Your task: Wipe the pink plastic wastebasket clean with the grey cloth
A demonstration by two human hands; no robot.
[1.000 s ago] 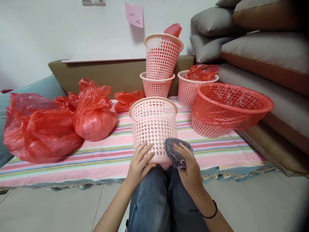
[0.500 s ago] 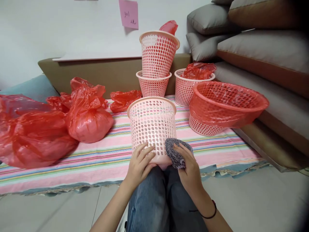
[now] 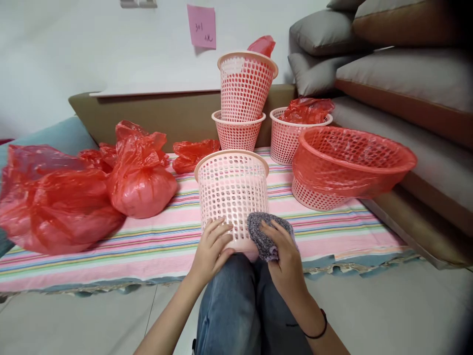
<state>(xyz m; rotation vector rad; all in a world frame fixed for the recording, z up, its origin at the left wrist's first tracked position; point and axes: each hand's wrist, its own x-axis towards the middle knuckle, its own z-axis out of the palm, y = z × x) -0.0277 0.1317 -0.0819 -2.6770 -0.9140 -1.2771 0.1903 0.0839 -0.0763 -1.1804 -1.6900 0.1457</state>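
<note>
Head view. A pale pink perforated basket (image 3: 233,190) stands rim uppermost at the middle of the front edge of the striped cover (image 3: 155,254), just above the wearer's knees (image 3: 231,296). The left hand (image 3: 211,249) lies on the lower left of its wall, fingers slightly spread and grasping nothing. The right hand (image 3: 285,254) has its fingers curved over a grey cloth (image 3: 257,234), gripping it against the basket's lower right side; the thumb's hold is hidden. Toward the back edge, an upper basket (image 3: 246,86) sits in a lower basket (image 3: 238,134), leaning slightly right. Nearer the right end are a basket topped with crumpled red film (image 3: 284,140) and, closer to the front edge, a red-lined basket (image 3: 328,167). By the left end lie a large red bag (image 3: 61,212) and, touching it, a bunched-up red bag (image 3: 142,190). Cushions (image 3: 402,81) are piled beyond the right end.
</note>
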